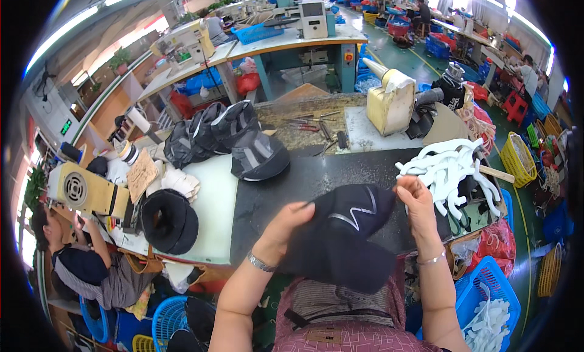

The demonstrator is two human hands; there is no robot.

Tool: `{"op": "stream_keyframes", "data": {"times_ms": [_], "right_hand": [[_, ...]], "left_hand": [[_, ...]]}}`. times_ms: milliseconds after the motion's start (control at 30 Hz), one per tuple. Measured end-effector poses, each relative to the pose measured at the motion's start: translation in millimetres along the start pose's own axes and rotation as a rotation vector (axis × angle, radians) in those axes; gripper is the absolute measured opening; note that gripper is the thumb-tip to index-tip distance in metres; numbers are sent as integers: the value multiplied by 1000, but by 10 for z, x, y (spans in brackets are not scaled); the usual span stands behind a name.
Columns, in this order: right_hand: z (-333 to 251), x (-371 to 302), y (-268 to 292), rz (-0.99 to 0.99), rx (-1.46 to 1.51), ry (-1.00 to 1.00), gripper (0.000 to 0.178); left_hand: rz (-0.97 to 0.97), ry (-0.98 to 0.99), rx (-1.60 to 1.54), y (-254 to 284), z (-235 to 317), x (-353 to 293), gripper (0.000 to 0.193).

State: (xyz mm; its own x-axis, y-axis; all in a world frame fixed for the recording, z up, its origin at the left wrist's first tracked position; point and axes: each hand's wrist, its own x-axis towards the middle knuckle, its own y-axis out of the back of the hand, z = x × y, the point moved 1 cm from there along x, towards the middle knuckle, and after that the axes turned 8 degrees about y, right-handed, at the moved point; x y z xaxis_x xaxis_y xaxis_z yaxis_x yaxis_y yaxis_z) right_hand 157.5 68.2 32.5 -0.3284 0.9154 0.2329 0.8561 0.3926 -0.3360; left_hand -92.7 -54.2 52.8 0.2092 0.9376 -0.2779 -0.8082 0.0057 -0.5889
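Left hand: the hand (pixel 285 230) is closed around the left edge of the black piece (pixel 340 254), thumb on top; the fingers beneath are hidden.
Right hand: the hand (pixel 421 212) is raised at the piece's right edge, fingers curled, thumb near the fingertips; whether it grips the piece cannot be told.
Black piece: above the near edge of the black worktop (pixel 267 206), in front of the torso; a silver zigzag stripe (pixel 363 213) shows on its upper part.
Right of worktop: white strips (pixel 447 163) lie in a tangled heap, near the right hand.
Far left of worktop: grey-and-black pieces (pixel 258 154) stand in a row.
Left side: a round black bundle (pixel 185 221) rests on the pale surface (pixel 210 221).
Beyond worktop: hand tools (pixel 324 130) lie beside a cream machine (pixel 389 108).
Lower right: a blue basket (pixel 513 291) contains white scraps (pixel 486 321).
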Motion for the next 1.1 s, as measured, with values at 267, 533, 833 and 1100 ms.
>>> {"op": "stream_keyframes", "data": {"times_ms": [267, 533, 833, 1100], "right_hand": [[144, -385, -688, -84, -161, -79, 23], [206, -238, -444, -120, 501, -285, 14], [-505, 201, -517, -340, -776, 873, 22], [-787, 240, -671, -515, -745, 810, 29]], "left_hand": [[700, -820, 1043, -565, -479, -17, 32], [510, -563, 541, -508, -758, -47, 37], [223, -418, -53, -863, -833, -21, 45], [-240, -304, -477, -1048, -803, -121, 44]]}}
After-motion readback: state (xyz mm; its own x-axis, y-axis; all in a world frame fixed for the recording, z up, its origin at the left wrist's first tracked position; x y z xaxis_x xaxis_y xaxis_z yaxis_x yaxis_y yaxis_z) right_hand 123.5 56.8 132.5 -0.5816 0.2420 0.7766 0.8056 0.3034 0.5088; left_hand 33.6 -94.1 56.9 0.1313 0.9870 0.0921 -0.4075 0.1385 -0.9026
